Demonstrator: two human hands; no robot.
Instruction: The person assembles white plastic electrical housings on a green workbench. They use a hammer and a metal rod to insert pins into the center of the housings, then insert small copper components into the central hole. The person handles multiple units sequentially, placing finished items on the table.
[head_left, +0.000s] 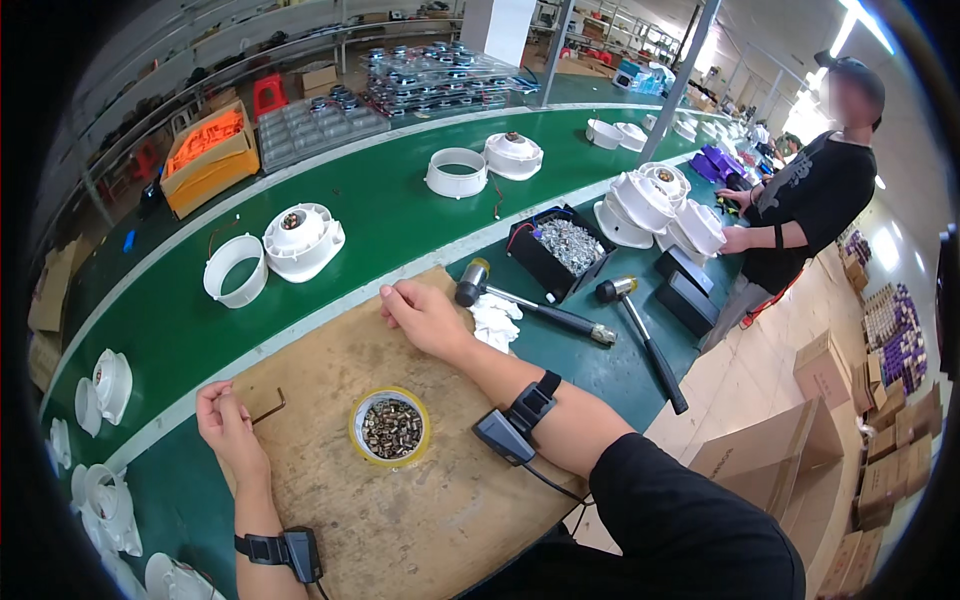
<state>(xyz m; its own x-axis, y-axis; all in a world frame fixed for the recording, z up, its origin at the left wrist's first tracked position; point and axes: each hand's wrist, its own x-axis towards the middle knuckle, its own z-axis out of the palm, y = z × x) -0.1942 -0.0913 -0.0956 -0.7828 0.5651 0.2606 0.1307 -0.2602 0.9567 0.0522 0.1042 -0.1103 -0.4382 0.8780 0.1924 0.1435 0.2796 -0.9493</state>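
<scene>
My left hand [228, 425] is at the left side of a worn brown board [450, 505], its fingers curled together. Beside its thumb side an L-shaped hex key [271, 409] shows; whether the fingers grip it I cannot tell. My right hand [425, 317] is over the board's far edge, fingers folded, with anything inside them hidden. Between my forearms a round yellow-rimmed tub [424, 440] holds many small metal threaded pieces. Right of my right hand are a mallet [530, 303] with a yellow-and-black head and a crumpled white cloth [497, 318].
A green conveyor [380, 185] carries white round plastic housings [303, 243] and rings [457, 173]. To the right are a black bin [560, 250] of small metal parts, a second mallet [645, 340] and stacked housings [650, 200]. A co-worker [820, 180] stands beyond; cardboard boxes [770, 450] are on the floor.
</scene>
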